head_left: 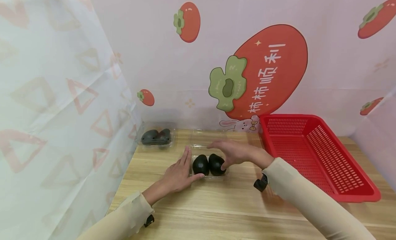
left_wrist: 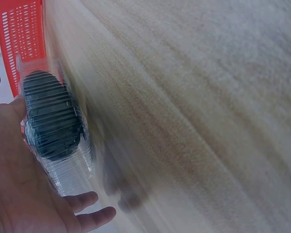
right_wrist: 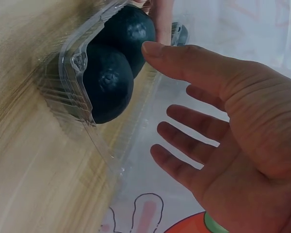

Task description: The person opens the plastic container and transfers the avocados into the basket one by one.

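Observation:
Two dark avocados [head_left: 201, 165] sit side by side in a clear plastic clamshell box [head_left: 206, 177], whose lid [head_left: 208, 138] is folded back. My left hand [head_left: 177, 174] lies along the box's left side, fingers straight and thumb at the front edge. In the left wrist view, one avocado [left_wrist: 51, 116] shows through the ribbed plastic wall beside the palm. My right hand [head_left: 236, 152] hovers over the right side of the box. Its fingers are spread and loosely bent, with the thumb close to the right avocado [right_wrist: 106, 85]; whether it touches cannot be told.
Another clear box [head_left: 156, 144] with dark avocados stands at the back left. A red perforated plastic basket [head_left: 321, 157] is on the right of the wooden table [head_left: 216, 212]. Printed cloth walls [head_left: 173, 68] rise behind and at both sides.

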Action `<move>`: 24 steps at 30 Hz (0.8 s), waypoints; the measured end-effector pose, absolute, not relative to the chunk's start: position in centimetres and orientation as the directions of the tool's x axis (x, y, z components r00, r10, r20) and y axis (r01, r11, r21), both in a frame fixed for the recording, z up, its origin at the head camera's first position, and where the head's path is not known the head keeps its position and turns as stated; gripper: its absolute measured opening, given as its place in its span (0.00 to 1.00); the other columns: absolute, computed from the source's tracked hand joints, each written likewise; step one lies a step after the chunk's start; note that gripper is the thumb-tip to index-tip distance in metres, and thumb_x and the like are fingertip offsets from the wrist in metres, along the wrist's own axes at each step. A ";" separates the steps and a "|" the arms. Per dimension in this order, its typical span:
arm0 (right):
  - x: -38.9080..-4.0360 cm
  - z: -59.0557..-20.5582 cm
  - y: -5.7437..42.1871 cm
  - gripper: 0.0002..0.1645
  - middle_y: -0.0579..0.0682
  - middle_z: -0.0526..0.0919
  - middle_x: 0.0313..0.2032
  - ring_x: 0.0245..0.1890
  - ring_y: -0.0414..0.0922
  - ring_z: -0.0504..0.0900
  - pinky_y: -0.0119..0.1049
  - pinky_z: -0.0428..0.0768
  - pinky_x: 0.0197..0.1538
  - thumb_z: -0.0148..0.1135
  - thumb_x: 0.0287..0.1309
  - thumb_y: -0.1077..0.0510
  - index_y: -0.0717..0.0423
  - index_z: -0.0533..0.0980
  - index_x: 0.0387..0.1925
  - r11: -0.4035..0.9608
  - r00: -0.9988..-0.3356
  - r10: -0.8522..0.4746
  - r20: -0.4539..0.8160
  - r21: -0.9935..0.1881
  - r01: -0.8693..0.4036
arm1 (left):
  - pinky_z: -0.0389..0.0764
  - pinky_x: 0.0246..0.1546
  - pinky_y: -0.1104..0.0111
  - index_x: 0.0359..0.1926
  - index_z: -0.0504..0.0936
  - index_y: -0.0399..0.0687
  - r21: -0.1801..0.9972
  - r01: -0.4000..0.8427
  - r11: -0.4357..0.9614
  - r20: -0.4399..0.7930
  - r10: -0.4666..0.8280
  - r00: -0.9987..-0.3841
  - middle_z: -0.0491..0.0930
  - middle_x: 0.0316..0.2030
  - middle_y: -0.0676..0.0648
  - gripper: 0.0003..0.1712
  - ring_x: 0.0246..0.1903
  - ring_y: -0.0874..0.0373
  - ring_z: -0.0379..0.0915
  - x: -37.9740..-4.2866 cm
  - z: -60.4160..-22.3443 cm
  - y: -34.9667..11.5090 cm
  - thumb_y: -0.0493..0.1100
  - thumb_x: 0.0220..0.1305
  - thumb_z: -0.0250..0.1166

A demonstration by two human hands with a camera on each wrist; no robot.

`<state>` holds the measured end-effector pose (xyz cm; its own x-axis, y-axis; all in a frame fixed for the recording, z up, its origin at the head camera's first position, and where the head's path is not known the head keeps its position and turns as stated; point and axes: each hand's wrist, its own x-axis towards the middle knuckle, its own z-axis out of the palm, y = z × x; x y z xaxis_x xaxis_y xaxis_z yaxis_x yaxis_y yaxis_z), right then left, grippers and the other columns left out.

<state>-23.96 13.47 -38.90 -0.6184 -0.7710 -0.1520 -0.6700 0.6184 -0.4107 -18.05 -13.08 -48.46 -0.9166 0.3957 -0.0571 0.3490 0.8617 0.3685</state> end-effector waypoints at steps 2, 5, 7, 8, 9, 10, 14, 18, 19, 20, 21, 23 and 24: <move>-23.9 -39.0 13.3 0.51 0.58 0.75 0.71 0.71 0.59 0.73 0.57 0.75 0.69 0.86 0.49 0.59 0.58 0.72 0.74 0.625 -0.619 -0.768 -0.167 -0.408 -0.666 | 0.76 0.62 0.41 0.86 0.35 0.41 0.372 0.348 0.860 -0.056 0.395 -0.917 0.34 0.85 0.39 0.66 0.77 0.36 0.59 -18.1 -48.5 -13.1 0.80 0.70 0.53; -23.9 -39.3 13.1 0.50 0.58 0.75 0.71 0.71 0.58 0.73 0.57 0.76 0.69 0.86 0.50 0.59 0.57 0.72 0.74 0.636 -0.619 -0.762 -0.191 -0.403 -0.658 | 0.77 0.61 0.42 0.86 0.36 0.41 0.375 0.349 0.859 -0.054 0.396 -0.916 0.35 0.85 0.38 0.66 0.76 0.36 0.61 -18.0 -48.5 -13.1 0.79 0.70 0.53; -24.0 -39.5 13.0 0.50 0.58 0.75 0.71 0.70 0.58 0.74 0.57 0.76 0.69 0.86 0.50 0.59 0.57 0.72 0.74 0.636 -0.615 -0.763 -0.196 -0.392 -0.664 | 0.78 0.60 0.42 0.86 0.36 0.41 0.375 0.351 0.858 -0.050 0.397 -0.916 0.35 0.85 0.38 0.66 0.75 0.36 0.62 -18.0 -48.5 -13.2 0.79 0.70 0.53; -24.0 -39.6 12.9 0.50 0.58 0.76 0.70 0.70 0.58 0.74 0.56 0.75 0.69 0.86 0.50 0.60 0.57 0.73 0.73 0.635 -0.613 -0.765 -0.199 -0.390 -0.667 | 0.78 0.60 0.42 0.86 0.36 0.41 0.375 0.352 0.858 -0.048 0.398 -0.916 0.35 0.85 0.38 0.66 0.75 0.35 0.63 -18.1 -48.6 -13.2 0.80 0.70 0.53; -24.0 -39.7 12.9 0.50 0.58 0.76 0.70 0.70 0.57 0.74 0.56 0.75 0.69 0.86 0.49 0.60 0.58 0.73 0.73 0.633 -0.610 -0.767 -0.201 -0.391 -0.668 | 0.78 0.60 0.42 0.86 0.36 0.41 0.376 0.353 0.857 -0.047 0.398 -0.916 0.35 0.85 0.38 0.66 0.75 0.35 0.63 -18.1 -48.6 -13.2 0.80 0.70 0.53; -24.1 -39.8 12.8 0.50 0.58 0.76 0.70 0.70 0.57 0.74 0.56 0.75 0.69 0.86 0.49 0.60 0.59 0.73 0.73 0.632 -0.607 -0.769 -0.202 -0.387 -0.672 | 0.78 0.60 0.42 0.86 0.36 0.41 0.376 0.353 0.857 -0.046 0.398 -0.916 0.35 0.85 0.38 0.66 0.75 0.35 0.63 -18.1 -48.6 -13.2 0.80 0.70 0.53; -24.1 -40.0 12.7 0.50 0.59 0.75 0.71 0.70 0.57 0.74 0.55 0.76 0.69 0.86 0.49 0.62 0.60 0.72 0.73 0.644 -0.608 -0.761 -0.228 -0.383 -0.662 | 0.78 0.60 0.41 0.86 0.35 0.41 0.378 0.352 0.856 -0.046 0.397 -0.916 0.35 0.85 0.38 0.67 0.75 0.35 0.63 -18.0 -48.5 -13.1 0.80 0.70 0.53; -24.2 -40.2 12.5 0.51 0.60 0.74 0.71 0.70 0.57 0.75 0.55 0.76 0.69 0.86 0.48 0.62 0.60 0.72 0.74 0.666 -0.614 -0.744 -0.265 -0.380 -0.642 | 0.79 0.59 0.42 0.86 0.35 0.41 0.375 0.354 0.857 -0.044 0.398 -0.916 0.35 0.85 0.38 0.67 0.74 0.35 0.64 -18.0 -48.6 -13.1 0.80 0.70 0.53; -24.2 -40.2 12.5 0.51 0.59 0.74 0.71 0.70 0.57 0.75 0.55 0.76 0.69 0.86 0.48 0.62 0.60 0.72 0.74 0.670 -0.615 -0.740 -0.273 -0.379 -0.638 | 0.79 0.59 0.43 0.86 0.36 0.41 0.375 0.355 0.856 -0.043 0.398 -0.916 0.35 0.85 0.38 0.67 0.74 0.36 0.64 -18.0 -48.7 -13.2 0.80 0.70 0.53; -24.2 -40.3 12.4 0.51 0.59 0.74 0.71 0.70 0.57 0.75 0.55 0.76 0.69 0.86 0.48 0.62 0.59 0.72 0.74 0.673 -0.615 -0.737 -0.279 -0.377 -0.636 | 0.79 0.59 0.43 0.86 0.35 0.41 0.372 0.354 0.858 -0.047 0.398 -0.916 0.35 0.85 0.39 0.67 0.74 0.36 0.64 -18.0 -48.7 -13.2 0.80 0.70 0.53; -24.2 -40.3 12.4 0.51 0.59 0.74 0.71 0.70 0.57 0.75 0.55 0.76 0.69 0.86 0.48 0.62 0.59 0.72 0.74 0.676 -0.615 -0.736 -0.284 -0.375 -0.635 | 0.79 0.58 0.43 0.86 0.35 0.41 0.371 0.353 0.859 -0.050 0.398 -0.916 0.35 0.85 0.39 0.67 0.74 0.36 0.64 -18.0 -48.7 -13.2 0.80 0.70 0.52; -24.3 -40.5 12.2 0.51 0.59 0.74 0.71 0.70 0.57 0.75 0.55 0.76 0.69 0.87 0.47 0.62 0.59 0.73 0.73 0.678 -0.615 -0.734 -0.288 -0.370 -0.635 | 0.80 0.58 0.44 0.86 0.35 0.41 0.373 0.354 0.858 -0.051 0.400 -0.915 0.34 0.85 0.39 0.67 0.74 0.36 0.65 -18.0 -48.7 -13.2 0.80 0.70 0.53; -24.3 -40.6 12.2 0.51 0.59 0.75 0.71 0.69 0.57 0.75 0.55 0.76 0.69 0.87 0.47 0.62 0.60 0.73 0.73 0.677 -0.613 -0.735 -0.289 -0.366 -0.638 | 0.80 0.58 0.44 0.86 0.34 0.42 0.373 0.354 0.857 -0.053 0.401 -0.915 0.34 0.85 0.39 0.67 0.74 0.36 0.65 -18.0 -48.7 -13.2 0.80 0.70 0.53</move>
